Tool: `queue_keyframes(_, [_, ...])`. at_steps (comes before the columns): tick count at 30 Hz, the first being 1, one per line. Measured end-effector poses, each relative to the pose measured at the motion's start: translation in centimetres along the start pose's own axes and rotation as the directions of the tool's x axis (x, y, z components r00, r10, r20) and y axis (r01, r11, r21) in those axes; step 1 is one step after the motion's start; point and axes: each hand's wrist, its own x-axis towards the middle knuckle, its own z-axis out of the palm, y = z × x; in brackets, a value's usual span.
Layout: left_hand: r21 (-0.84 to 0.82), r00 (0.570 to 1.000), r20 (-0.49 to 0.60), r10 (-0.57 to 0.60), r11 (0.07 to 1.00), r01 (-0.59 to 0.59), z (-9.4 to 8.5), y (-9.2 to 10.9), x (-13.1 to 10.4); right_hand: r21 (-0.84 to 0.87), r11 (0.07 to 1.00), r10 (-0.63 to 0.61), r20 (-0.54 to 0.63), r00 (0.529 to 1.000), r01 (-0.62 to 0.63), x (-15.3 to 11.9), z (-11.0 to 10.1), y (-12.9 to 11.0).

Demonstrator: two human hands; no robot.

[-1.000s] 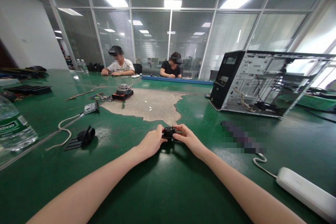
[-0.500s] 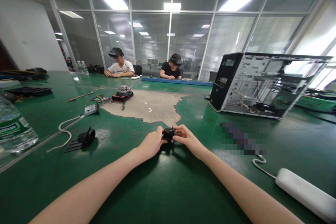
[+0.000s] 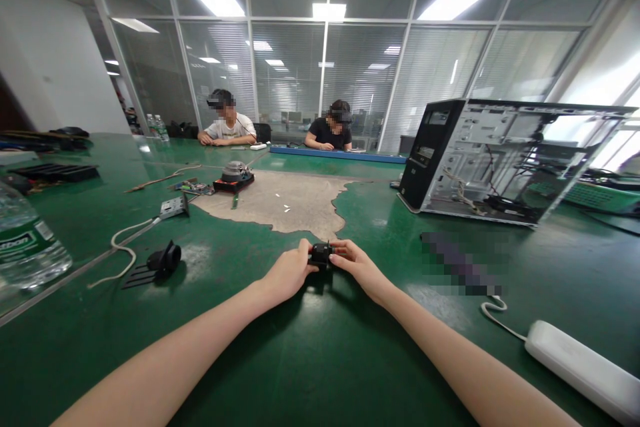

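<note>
Left hand (image 3: 289,271) and right hand (image 3: 361,267) pinch small black plastic part (image 3: 321,253) from opposite sides; advise light, even pressure, low over bench (image 3: 320,363).

Green worktable and contents

Your table (image 3: 310,373): glossy green surface, a ragged-edged tan patch (image 3: 300,193) ahead of you, bearing small white scraps (image 3: 287,208). On your left: one clear bottle (image 3: 33,267), green label; one black finned piece (image 3: 165,260) with round ring; one pale cable (image 3: 131,253) running to a metal bracket (image 3: 174,206). On your right: one black-fronted computer case (image 3: 433,153), side open; one long white block (image 3: 580,370), corded. Far side: one long blue tray (image 3: 340,155).
</note>
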Motion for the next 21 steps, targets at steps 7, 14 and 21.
queue_keyframes(7, [0.017, 1.000, -0.012, 0.019, 1.000, -0.019, 0.1, -0.2, 0.0, 0.086, 0.995, -0.051, 0.088, 0.995, 0.043, -0.3, -0.1, -0.6])
queue_keyframes(14, [-0.008, 1.000, -0.005, 0.004, 1.000, -0.004, 0.2, -0.3, 0.0, 0.051, 0.998, 0.026, -0.020, 0.999, -0.025, -0.1, -0.6, 0.3])
queue_keyframes(21, [-0.038, 0.999, -0.020, 0.032, 0.999, -0.032, 0.3, -0.6, 0.1, 0.034, 0.989, 0.149, -0.102, 0.984, -0.147, -0.2, -1.3, -0.6])
